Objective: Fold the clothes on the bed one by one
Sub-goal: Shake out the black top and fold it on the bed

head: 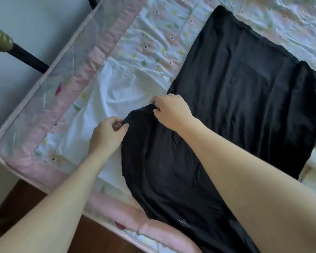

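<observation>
Head view: a black garment (235, 99) is spread flat across the bed (117, 203), reaching from the near edge, where its end hangs slightly over, toward the far side. Its left edge is bunched into a raised fold near the middle of the bed. That fold is pinched by the left hand (108, 134) between thumb and curled fingers, and gripped just beside it by the right hand (171, 112), fingers curled over the cloth. Both forearms are bare.

A white cloth (117, 99) is seen under and left of the garment, lying wrinkled between it and the bed's left edge. A floral sheet (153, 39) with small flowers covers the mattress, bordered by a pink band (91, 61) along the left and near edges. The bed's near-left corner is uncovered by clothing. At the right edge a cream-coloured fabric (314, 170) is partly visible, touching the garment.

Beyond the left edge a dark metal rail with a brass-coloured fitting (0, 39) is seen against a pale wall (26, 19). Dark wooden floor (16, 201) is seen below the near edge.
</observation>
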